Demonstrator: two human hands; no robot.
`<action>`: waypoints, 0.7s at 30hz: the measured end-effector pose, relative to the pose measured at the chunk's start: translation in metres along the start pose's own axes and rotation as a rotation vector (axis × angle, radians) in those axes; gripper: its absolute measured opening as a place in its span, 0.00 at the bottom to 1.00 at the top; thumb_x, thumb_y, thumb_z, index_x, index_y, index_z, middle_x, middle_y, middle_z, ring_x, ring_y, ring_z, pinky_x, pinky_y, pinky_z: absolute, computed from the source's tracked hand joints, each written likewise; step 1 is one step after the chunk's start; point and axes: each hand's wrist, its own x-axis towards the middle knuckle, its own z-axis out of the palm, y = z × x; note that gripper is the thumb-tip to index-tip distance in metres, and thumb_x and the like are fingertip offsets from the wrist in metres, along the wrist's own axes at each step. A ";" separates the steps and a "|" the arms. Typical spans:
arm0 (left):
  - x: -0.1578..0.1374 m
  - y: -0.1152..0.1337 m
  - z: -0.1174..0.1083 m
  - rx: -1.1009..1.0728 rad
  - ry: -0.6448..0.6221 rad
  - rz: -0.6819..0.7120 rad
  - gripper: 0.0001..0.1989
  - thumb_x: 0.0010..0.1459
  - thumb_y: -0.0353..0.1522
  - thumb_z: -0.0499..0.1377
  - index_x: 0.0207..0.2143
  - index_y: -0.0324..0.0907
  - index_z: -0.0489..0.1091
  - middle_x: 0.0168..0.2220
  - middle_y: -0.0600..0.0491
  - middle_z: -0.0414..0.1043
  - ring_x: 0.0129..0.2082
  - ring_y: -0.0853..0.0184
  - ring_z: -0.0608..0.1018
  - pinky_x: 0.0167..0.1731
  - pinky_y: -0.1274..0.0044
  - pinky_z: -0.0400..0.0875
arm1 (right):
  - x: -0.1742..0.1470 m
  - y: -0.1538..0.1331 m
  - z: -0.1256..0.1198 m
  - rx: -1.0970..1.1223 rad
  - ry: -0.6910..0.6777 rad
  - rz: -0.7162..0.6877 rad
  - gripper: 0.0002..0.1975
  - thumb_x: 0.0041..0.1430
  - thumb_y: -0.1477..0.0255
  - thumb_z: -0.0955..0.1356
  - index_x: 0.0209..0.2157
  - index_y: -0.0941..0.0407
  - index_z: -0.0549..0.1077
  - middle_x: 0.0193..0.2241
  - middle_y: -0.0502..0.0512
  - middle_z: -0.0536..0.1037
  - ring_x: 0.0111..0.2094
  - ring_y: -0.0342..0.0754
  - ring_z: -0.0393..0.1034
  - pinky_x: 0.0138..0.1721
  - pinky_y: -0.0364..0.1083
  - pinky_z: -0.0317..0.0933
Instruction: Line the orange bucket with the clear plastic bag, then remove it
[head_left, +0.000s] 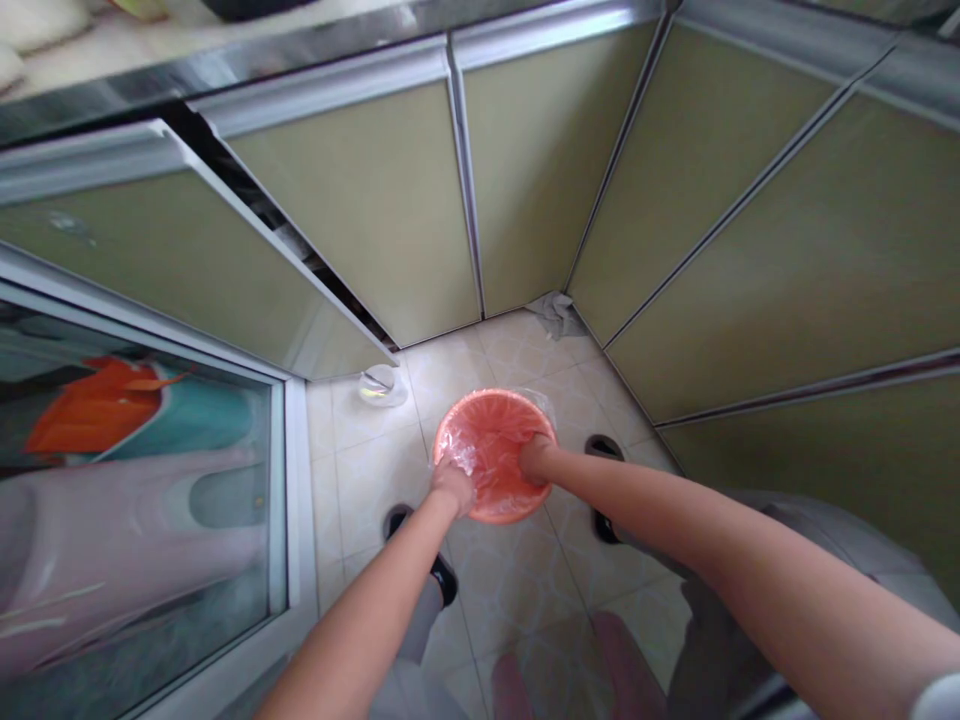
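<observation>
An orange-pink plastic bucket (499,515) is between my feet, its open top facing me. A clear plastic bag (487,445) lines its inside, wrinkled and shiny, and some of it sticks out past the rim at the upper right. At the left side of the rim, my left hand (454,484) is closed on the bag's bunched film. My right hand (535,459) reaches over the right rim into the bucket, against the lining. Its fingers are mostly hidden, so I cannot tell how they are bent.
Cabinet doors (352,210) stand ahead and to the right; one door (187,250) at left is ajar. A grey cloth (556,314) lies in the corner. A small clear container (382,386) sits on the tiled floor (375,480). At left is a glass-paned door frame (298,500).
</observation>
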 end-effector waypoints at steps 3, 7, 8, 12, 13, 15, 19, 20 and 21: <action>-0.030 0.011 -0.014 0.144 -0.015 0.000 0.15 0.62 0.34 0.56 0.40 0.41 0.83 0.44 0.38 0.83 0.52 0.48 0.79 0.64 0.56 0.56 | -0.031 -0.005 -0.013 -0.052 -0.048 -0.052 0.13 0.40 0.84 0.74 0.15 0.55 0.71 0.26 0.58 0.80 0.47 0.66 0.79 0.58 0.68 0.64; -0.076 0.035 -0.029 0.198 0.073 0.022 0.18 0.64 0.32 0.53 0.48 0.41 0.81 0.50 0.38 0.80 0.55 0.50 0.78 0.60 0.60 0.64 | -0.088 -0.007 -0.030 -0.155 -0.035 -0.144 0.04 0.56 0.73 0.73 0.29 0.58 0.80 0.36 0.65 0.84 0.46 0.63 0.80 0.53 0.63 0.70; -0.087 0.042 -0.032 0.189 0.090 0.012 0.18 0.64 0.32 0.53 0.49 0.42 0.80 0.51 0.39 0.80 0.55 0.50 0.78 0.59 0.60 0.65 | -0.103 -0.008 -0.034 -0.169 -0.028 -0.158 0.08 0.61 0.70 0.72 0.33 0.60 0.81 0.38 0.68 0.84 0.46 0.64 0.80 0.51 0.62 0.71; -0.132 0.064 -0.034 0.044 0.145 -0.070 0.20 0.66 0.34 0.53 0.55 0.48 0.77 0.55 0.44 0.79 0.56 0.52 0.78 0.57 0.61 0.68 | -0.161 -0.014 -0.042 -0.119 -0.008 -0.162 0.19 0.68 0.64 0.66 0.51 0.59 0.81 0.48 0.73 0.83 0.49 0.66 0.80 0.47 0.60 0.72; -0.144 0.069 -0.032 -0.022 0.153 -0.103 0.20 0.67 0.36 0.53 0.57 0.49 0.76 0.56 0.45 0.79 0.55 0.53 0.79 0.55 0.63 0.69 | -0.175 -0.016 -0.043 -0.083 -0.001 -0.162 0.20 0.68 0.63 0.65 0.55 0.57 0.79 0.50 0.71 0.82 0.51 0.65 0.79 0.48 0.58 0.72; -0.166 0.079 -0.026 -0.170 0.159 -0.155 0.19 0.68 0.37 0.53 0.55 0.50 0.77 0.52 0.47 0.81 0.51 0.56 0.81 0.51 0.68 0.71 | -0.204 -0.021 -0.041 -0.010 0.001 -0.155 0.20 0.68 0.63 0.65 0.55 0.53 0.79 0.51 0.66 0.82 0.53 0.62 0.78 0.47 0.54 0.71; -0.206 0.108 -0.010 -0.411 0.176 -0.169 0.14 0.68 0.39 0.53 0.39 0.46 0.77 0.36 0.51 0.82 0.39 0.61 0.82 0.38 0.75 0.69 | -0.260 -0.033 -0.036 0.115 0.049 -0.173 0.15 0.67 0.63 0.64 0.39 0.53 0.82 0.39 0.62 0.84 0.41 0.57 0.80 0.36 0.47 0.64; -0.213 0.115 -0.007 -0.453 0.182 -0.164 0.14 0.68 0.40 0.53 0.36 0.46 0.76 0.34 0.52 0.81 0.36 0.62 0.80 0.36 0.76 0.67 | -0.273 -0.036 -0.035 0.164 0.081 -0.199 0.15 0.67 0.63 0.65 0.35 0.53 0.81 0.35 0.61 0.84 0.37 0.54 0.79 0.33 0.46 0.61; -0.218 0.122 -0.006 -0.492 0.188 -0.157 0.14 0.68 0.40 0.53 0.33 0.45 0.74 0.32 0.53 0.79 0.34 0.63 0.79 0.34 0.76 0.65 | -0.284 -0.039 -0.035 0.224 0.117 -0.233 0.15 0.67 0.63 0.65 0.32 0.53 0.80 0.31 0.59 0.82 0.33 0.52 0.77 0.31 0.45 0.59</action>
